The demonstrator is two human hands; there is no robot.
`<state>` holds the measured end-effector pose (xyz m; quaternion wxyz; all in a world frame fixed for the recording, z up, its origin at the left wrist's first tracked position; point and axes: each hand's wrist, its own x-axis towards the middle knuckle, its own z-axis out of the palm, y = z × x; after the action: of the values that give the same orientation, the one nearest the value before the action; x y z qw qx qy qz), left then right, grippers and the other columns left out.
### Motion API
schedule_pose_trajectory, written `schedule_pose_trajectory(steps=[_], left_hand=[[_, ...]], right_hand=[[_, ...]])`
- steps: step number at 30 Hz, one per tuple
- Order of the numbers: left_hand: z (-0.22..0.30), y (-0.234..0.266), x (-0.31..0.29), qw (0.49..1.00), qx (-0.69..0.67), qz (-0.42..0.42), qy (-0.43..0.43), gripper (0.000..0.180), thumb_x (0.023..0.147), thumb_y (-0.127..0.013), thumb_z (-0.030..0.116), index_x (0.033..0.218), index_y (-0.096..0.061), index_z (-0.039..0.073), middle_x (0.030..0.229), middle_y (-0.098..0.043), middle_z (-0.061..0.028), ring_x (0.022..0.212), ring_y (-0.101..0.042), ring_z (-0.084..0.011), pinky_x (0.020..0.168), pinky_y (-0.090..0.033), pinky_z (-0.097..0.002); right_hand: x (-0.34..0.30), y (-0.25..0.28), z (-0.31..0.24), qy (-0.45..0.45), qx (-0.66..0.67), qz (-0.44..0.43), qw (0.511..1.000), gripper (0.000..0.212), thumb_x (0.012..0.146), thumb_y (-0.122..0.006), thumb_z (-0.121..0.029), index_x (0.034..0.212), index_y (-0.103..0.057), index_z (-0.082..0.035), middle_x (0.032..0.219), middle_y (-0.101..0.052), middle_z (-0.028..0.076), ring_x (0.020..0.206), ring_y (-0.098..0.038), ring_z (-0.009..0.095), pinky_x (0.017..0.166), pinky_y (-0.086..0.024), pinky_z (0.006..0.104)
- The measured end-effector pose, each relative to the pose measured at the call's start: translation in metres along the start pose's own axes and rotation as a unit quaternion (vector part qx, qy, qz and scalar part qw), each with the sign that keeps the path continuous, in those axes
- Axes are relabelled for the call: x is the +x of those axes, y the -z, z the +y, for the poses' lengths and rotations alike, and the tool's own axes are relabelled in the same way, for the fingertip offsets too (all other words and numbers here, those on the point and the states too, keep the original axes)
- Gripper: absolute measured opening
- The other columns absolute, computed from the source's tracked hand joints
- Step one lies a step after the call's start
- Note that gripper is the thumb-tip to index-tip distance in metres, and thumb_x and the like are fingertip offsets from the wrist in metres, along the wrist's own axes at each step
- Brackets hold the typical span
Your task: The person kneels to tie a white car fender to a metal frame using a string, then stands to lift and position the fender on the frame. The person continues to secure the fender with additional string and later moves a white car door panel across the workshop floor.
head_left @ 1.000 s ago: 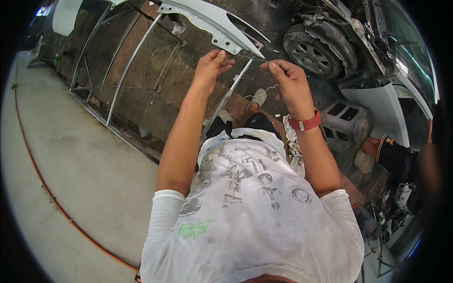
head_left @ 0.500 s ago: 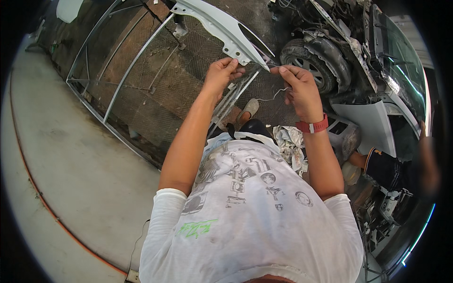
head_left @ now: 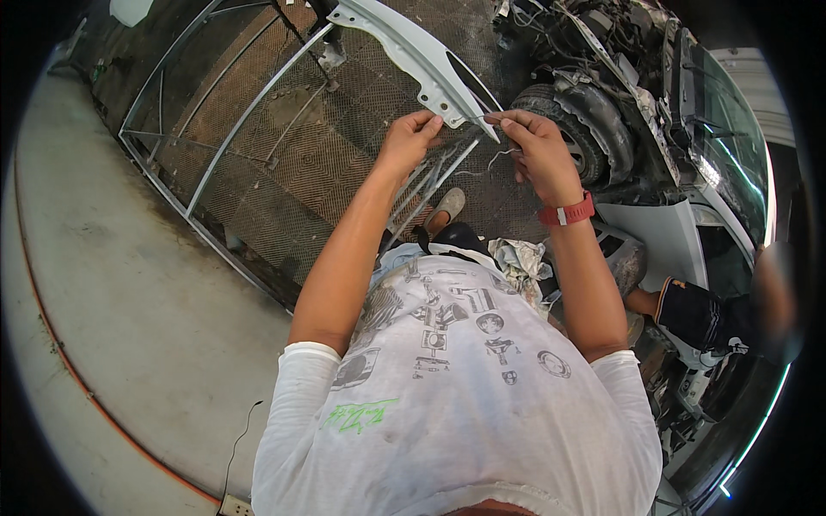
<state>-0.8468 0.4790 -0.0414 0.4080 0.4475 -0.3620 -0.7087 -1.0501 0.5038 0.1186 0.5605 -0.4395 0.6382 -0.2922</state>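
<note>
A white car fender [head_left: 411, 60] slants across the upper middle, its narrow tip toward my hands. My left hand [head_left: 408, 148] is closed, thumb and forefinger pinching at the fender's holed edge; what lies behind the fingertips is hidden. My right hand [head_left: 540, 155], with a red watch [head_left: 568, 211] on its wrist, is pinched just beside the tip. From it a thin pale wire [head_left: 497, 156] dangles in a loose curl, and a short piece reaches across the fender tip.
A metal tube frame [head_left: 245, 107] stands at left. At right is a partly stripped car with a wheel [head_left: 594, 142] and windshield [head_left: 730, 120]. Another person's leg in dark shorts [head_left: 688, 314] is at lower right. Crumpled paper [head_left: 520, 262] lies near me. An orange hose [head_left: 64, 361] runs along the floor.
The fender sits slightly lower and further right in view. My right fingertips have moved up and left, over the fender's tip. My left hand stays at its edge.
</note>
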Motion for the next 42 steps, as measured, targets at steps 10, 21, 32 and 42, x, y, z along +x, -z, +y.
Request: schedule_pose_trajectory(steps=[10, 21, 32, 42], left_hand=[[-0.004, 0.002, -0.001, 0.969, 0.231, 0.018, -0.086, 0.028, 0.102, -0.070, 0.020, 0.122, -0.075, 0.001, 0.107, -0.078, -0.0087, 0.097, -0.070, -0.0177, 0.088, -0.053, -0.0333], [-0.009, -0.011, -0.007, 0.910, 0.332, 0.084, -0.235, 0.020, 0.094, -0.064, 0.007, 0.111, -0.072, 0.001, 0.084, -0.073, -0.0207, 0.077, -0.072, -0.0402, 0.069, -0.054, -0.0437], [-0.023, -0.017, -0.008, 0.879, 0.345, 0.104, -0.314, 0.007, 0.096, -0.064, 0.009, 0.097, -0.064, 0.002, 0.080, -0.068, -0.0247, 0.077, -0.069, -0.0474, 0.066, -0.053, -0.0523], [-0.022, -0.021, -0.011, 0.880, 0.373, 0.123, -0.266, 0.012, 0.097, -0.065, 0.015, 0.099, -0.067, 0.003, 0.081, -0.071, -0.0236, 0.080, -0.071, -0.0458, 0.068, -0.054, -0.0508]], right_hand=[[0.023, -0.001, 0.027, -0.043, 0.029, -0.021, 0.998, 0.028, 0.106, -0.056, -0.019, 0.119, -0.073, 0.000, 0.065, -0.054, -0.005, 0.051, -0.050, 0.006, 0.047, -0.049, 0.0268], [-0.008, -0.039, 0.061, 0.011, 0.459, -0.020, 0.888, 0.034, 0.108, -0.057, -0.015, 0.137, -0.057, 0.002, 0.121, -0.071, 0.022, 0.126, -0.066, 0.041, 0.110, -0.055, 0.0534], [-0.023, -0.086, 0.048, 0.077, 0.562, 0.029, 0.823, 0.034, 0.107, -0.049, -0.005, 0.138, -0.046, 0.008, 0.137, -0.056, 0.029, 0.135, -0.057, 0.048, 0.117, -0.049, 0.0590], [-0.018, -0.087, 0.051, 0.083, 0.620, 0.086, 0.776, 0.022, 0.111, -0.040, -0.012, 0.129, -0.045, -0.001, 0.101, -0.065, 0.020, 0.110, -0.068, 0.041, 0.107, -0.055, 0.0572]])
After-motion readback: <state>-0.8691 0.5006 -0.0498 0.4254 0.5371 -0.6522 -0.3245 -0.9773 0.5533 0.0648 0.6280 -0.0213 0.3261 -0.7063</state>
